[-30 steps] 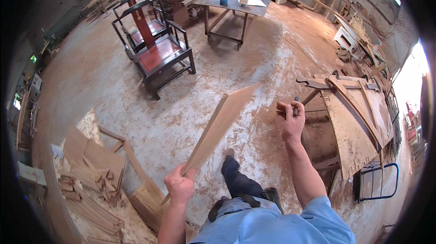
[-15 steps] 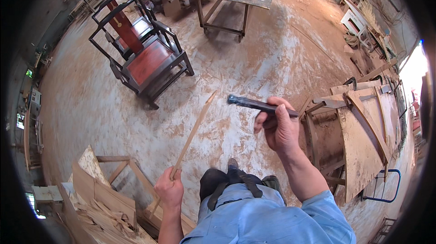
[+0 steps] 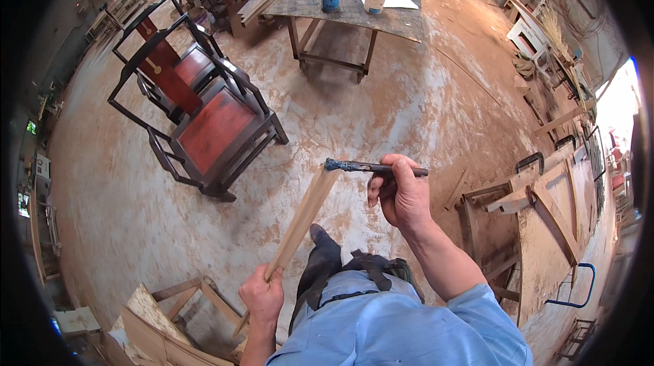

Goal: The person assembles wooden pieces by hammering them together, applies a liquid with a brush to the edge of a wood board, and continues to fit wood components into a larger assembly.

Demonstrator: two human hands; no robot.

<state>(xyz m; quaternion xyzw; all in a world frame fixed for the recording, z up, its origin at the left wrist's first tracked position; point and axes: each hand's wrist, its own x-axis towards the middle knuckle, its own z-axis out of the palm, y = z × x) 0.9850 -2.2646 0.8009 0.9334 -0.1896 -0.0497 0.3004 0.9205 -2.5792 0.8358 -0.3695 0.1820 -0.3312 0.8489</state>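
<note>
Wooden slat (image 3: 304, 213) gripped low in the left hand (image 3: 262, 296), right hand (image 3: 400, 196) pinching a brush (image 3: 371, 168) at its top end — coating looks barely begun.

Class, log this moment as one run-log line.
left hand: grips wooden slat | right hand: holds brush, tip at slat's top end | chair beyond

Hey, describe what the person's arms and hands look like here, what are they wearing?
Both hands are bare, no gloves: the left hand and the right hand. The forearms are uncovered too. A light blue short sleeve ends near the right elbow. No watch or rings show.
</note>
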